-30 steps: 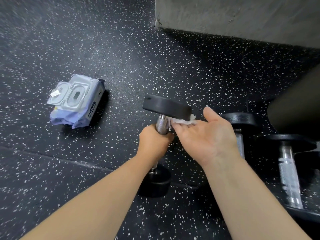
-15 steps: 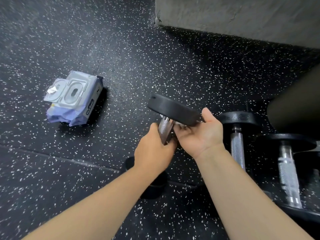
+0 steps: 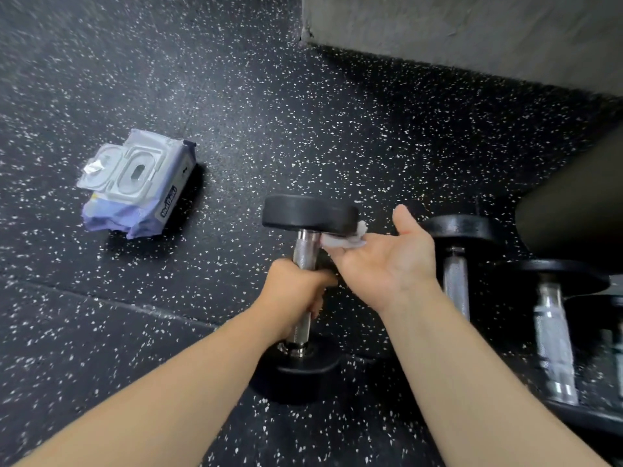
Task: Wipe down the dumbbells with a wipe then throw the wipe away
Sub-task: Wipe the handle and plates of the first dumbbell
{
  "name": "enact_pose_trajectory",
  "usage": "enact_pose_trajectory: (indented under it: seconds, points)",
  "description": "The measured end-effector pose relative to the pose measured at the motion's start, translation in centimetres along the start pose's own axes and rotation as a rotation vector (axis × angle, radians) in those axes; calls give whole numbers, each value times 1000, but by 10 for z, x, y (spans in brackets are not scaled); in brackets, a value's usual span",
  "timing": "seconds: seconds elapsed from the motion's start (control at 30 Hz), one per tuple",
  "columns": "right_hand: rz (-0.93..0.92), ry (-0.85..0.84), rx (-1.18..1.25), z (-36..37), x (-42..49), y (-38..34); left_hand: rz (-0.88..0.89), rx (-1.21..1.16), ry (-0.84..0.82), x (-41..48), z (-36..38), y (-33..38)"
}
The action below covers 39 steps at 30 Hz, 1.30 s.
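A black dumbbell [image 3: 310, 214] with a chrome handle stands nearly upright on the speckled floor, its lower head resting on the mat. My left hand [image 3: 294, 291] grips the handle at its middle. My right hand [image 3: 387, 261] is palm up with fingers stretched under the upper head, pressing a crumpled white wipe [image 3: 347, 240] against the head's underside beside the handle. The fingertips are hidden under the wipe and the head.
A purple pack of wipes [image 3: 138, 185] lies on the floor to the left, its lid flipped up. Two more dumbbells [image 3: 455, 264] [image 3: 553, 335] lie to the right. A grey concrete wall base [image 3: 472, 32] runs along the back, and a dark padded shape [image 3: 580, 210] sits far right.
The dumbbell has gone from tilted to nearly upright again. My right hand has loosened from a cupped hold under the head to a flat palm-up press, and the wipe shows again.
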State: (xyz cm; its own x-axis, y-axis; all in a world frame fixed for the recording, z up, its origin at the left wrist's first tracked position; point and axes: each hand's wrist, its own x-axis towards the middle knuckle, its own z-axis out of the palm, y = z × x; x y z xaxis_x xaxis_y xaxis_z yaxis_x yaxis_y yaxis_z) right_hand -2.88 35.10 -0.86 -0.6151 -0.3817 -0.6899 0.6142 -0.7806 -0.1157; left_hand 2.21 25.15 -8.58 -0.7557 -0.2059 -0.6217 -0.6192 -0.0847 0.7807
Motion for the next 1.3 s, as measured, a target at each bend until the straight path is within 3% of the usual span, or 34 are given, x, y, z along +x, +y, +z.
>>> enact_pose_trajectory:
  seconds: [0.23, 0.43, 0.6, 0.77, 1.03, 1.3]
  points:
    - [3, -48, -99, 16, 1, 12, -20, -117, 47, 1, -10, -2]
    - [8, 49, -31, 9, 26, 14, -46, -93, 2, 2, -11, -4]
    - [-24, 124, -107, -7, 33, 10, -12, 66, 17, 0, -9, -7]
    - [-55, 125, -39, -15, 18, 2, 106, 436, 153, -13, 0, -7]
    - [-87, -72, 28, 5, -24, 7, 165, 87, 103, -15, 4, 14]
    - [19, 41, 3, -1, -1, -6, 45, 48, 50, -5, 5, 3]
